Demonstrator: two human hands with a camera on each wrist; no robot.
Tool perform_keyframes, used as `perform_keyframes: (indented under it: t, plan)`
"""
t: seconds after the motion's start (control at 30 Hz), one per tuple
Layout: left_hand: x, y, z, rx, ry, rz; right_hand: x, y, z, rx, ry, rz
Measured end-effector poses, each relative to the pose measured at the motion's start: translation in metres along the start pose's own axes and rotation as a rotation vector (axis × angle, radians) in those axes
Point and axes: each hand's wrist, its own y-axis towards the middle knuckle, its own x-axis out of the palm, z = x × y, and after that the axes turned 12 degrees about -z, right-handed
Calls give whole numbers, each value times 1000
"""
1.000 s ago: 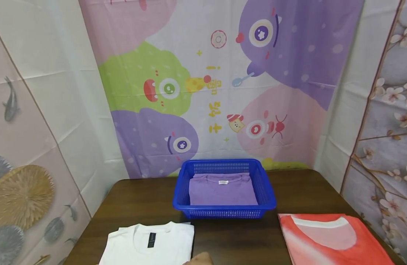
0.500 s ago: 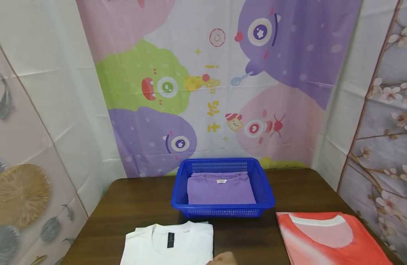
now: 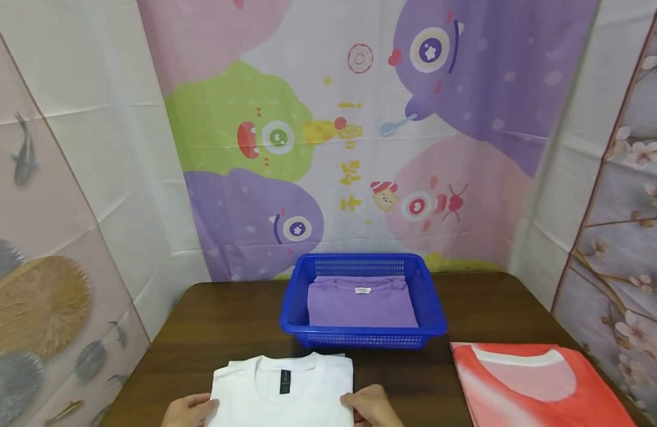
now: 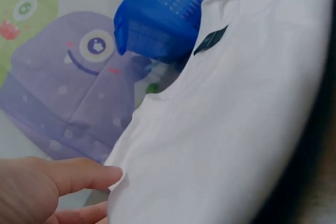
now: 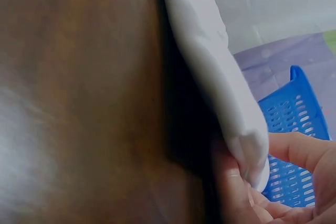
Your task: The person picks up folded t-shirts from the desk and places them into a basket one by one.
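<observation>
Pinching a folded white shirt (image 3: 282, 400) by opposite side edges, left hand (image 3: 186, 410) and right hand (image 3: 372, 406) each grasp it between thumb and fingers. The shirt is over the near part of the table (image 3: 408, 379), collar toward the blue basket (image 3: 362, 333). A purple shirt (image 3: 360, 308) lies within the basket; a red shirt (image 3: 542, 385) lies at right.

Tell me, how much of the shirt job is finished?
Looks done: the purple shirt lies folded in the blue basket.
In hand: the folded white shirt, held at its sides by the left hand and right hand; it isn't in the basket yet.
Probably left: the red shirt, folded on the table with no hand on it.
</observation>
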Motion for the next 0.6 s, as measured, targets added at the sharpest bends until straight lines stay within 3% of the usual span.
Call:
perform_keyframes:
  t: [0.17, 0.6]
  plan:
    - [2, 4, 4, 37, -15, 7, 1, 2, -1, -17, 74, -2]
    - [25, 4, 16, 73, 21, 15, -21, -8, 9, -46, -37, 44]
